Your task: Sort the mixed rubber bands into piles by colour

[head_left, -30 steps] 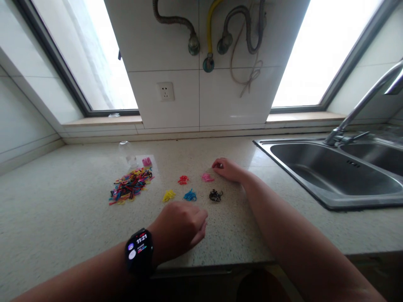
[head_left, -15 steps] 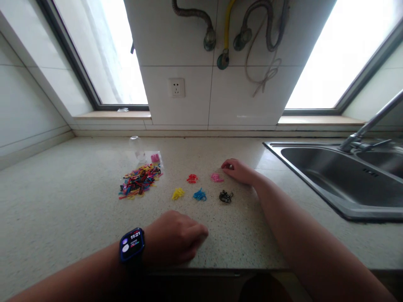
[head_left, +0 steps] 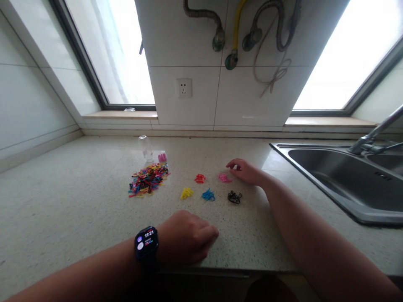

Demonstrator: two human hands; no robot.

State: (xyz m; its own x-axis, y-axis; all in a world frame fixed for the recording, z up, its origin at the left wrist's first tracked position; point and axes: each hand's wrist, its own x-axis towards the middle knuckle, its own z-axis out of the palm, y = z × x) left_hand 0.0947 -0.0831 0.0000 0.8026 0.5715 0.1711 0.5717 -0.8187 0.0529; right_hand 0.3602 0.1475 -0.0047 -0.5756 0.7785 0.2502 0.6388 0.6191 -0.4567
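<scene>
My right hand (head_left: 244, 171) rests on the counter just beyond a small pink pile of rubber bands (head_left: 224, 178). Its fingers are loosely curved and apart, with nothing visible between them. Near the front edge lies my left hand (head_left: 189, 237), closed in a fist, its inside hidden. Four colours sit close by: red bands (head_left: 200, 178), yellow bands (head_left: 187, 193), blue bands (head_left: 208, 194) and black bands (head_left: 234, 197). Farther left is a big mixed heap of coloured bands (head_left: 148, 180).
Behind the heap stand a clear container (head_left: 145, 149) and a pink object (head_left: 161, 157) on what looks like clear plastic. A steel sink (head_left: 315, 178) with a faucet (head_left: 362, 144) is set in at right. The tiled wall bears a socket (head_left: 184, 87) and hoses.
The whole view has shifted, so everything appears farther right. My right hand's fingers have spread slightly beside the pink bands. The left fist stays by the front edge.
</scene>
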